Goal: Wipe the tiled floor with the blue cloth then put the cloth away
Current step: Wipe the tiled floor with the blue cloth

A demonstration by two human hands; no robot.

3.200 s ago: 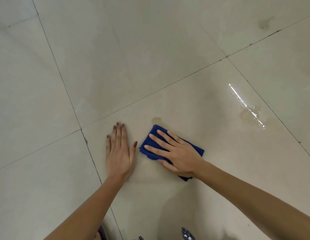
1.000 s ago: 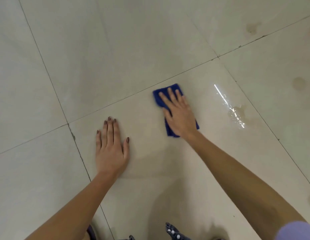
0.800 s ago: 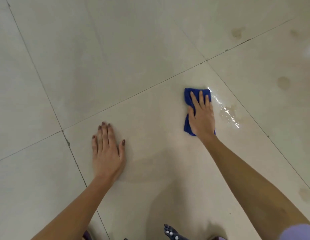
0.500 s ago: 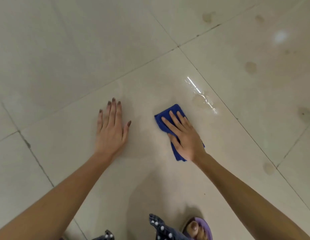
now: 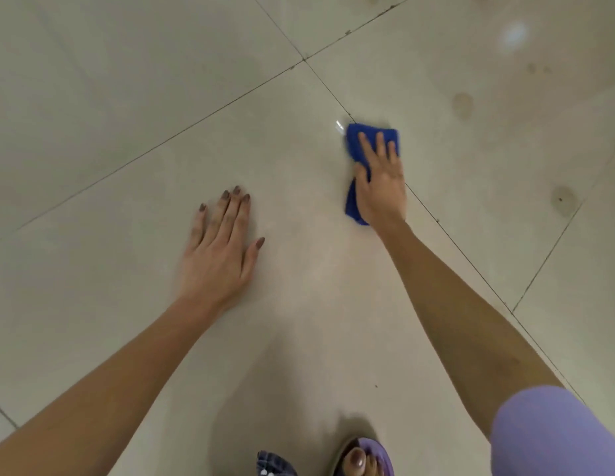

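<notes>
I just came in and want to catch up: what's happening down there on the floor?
A person is leaning over the pale tiled floor and wiping it. Their right hand presses a folded blue cloth flat against the tiles, over a grout line and beside a small wet glint. Their left hand lies flat on the neighbouring tile, apparently for support. Several brownish spots show farther right, so the wiping looks unfinished, and the cloth is not yet put away.

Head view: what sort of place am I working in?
Likely an indoor room, perhaps a home: a glossy tiled floor with dark grout lines, a lamp's reflection, and a worn purple slipper.
</notes>
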